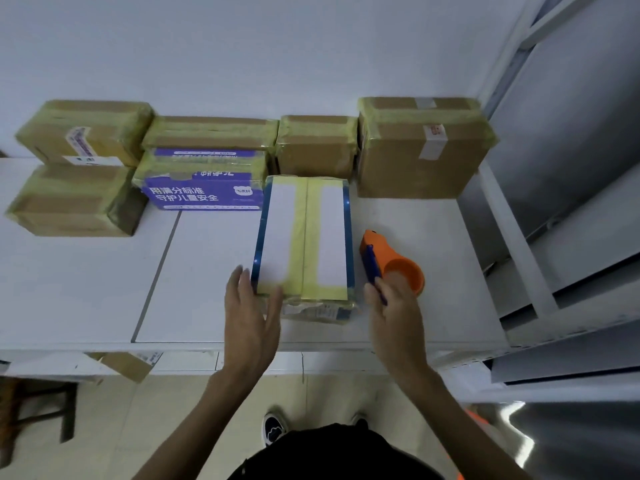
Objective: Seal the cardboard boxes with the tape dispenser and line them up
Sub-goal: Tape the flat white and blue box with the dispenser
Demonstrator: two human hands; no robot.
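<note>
One white box point(304, 237) with blue edges is the item in hand. It lies flat near the front of the table point(86, 289), long side running away from me, yellow tape over the centre seam and round the near end. Seam looks sealed. I judge this one ready to go into line.

Handling, my guess: light, stiff cardboard, glossy tape that could slip under fingertips. I'd take it by the two long sides near the middle, or push flat from the near end; not by the taped top.

Left hand point(251, 317): fingers straight, laid along the box's near-left corner, thumb over the top edge. Open, touching, no grasp.

Right hand point(394, 320): against the blue handle of the orange tape dispenser point(391, 261), which sits on the table just right of the box. Gripping or just resting, I cannot tell.

Behind: several taped boxes in a rough row at the wall, including a purple printed box point(204, 194) and a big brown box point(422, 150) at far right. The white box's far end sits near the gap between those two.

Grey metal shelving point(571, 133) at right.
</note>
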